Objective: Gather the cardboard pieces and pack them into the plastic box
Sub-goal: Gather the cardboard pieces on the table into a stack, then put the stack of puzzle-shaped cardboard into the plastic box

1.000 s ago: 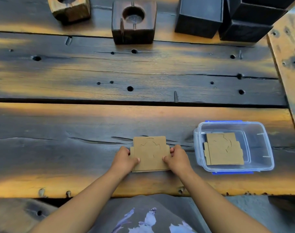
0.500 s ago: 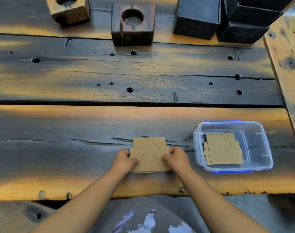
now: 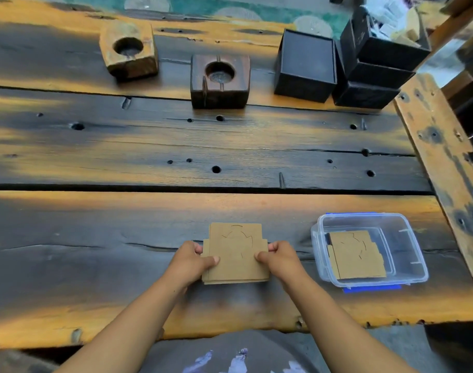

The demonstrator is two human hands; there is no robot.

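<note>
A person's left hand (image 3: 193, 261) and right hand (image 3: 279, 258) grip opposite sides of a small stack of brown cardboard pieces (image 3: 236, 254) lying on a dark, weathered plank table (image 3: 122, 238). Just to the right sits a clear plastic box (image 3: 407, 254) with blue clips, with more cardboard (image 3: 356, 257) flat inside. At the far edge stand two wooden blocks with round hollows (image 3: 129, 51) and several black boxes (image 3: 305, 65).

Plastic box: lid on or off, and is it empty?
Lid off, not empty: the plastic box is open-topped, and cardboard pieces lie flat on its floor.
</note>
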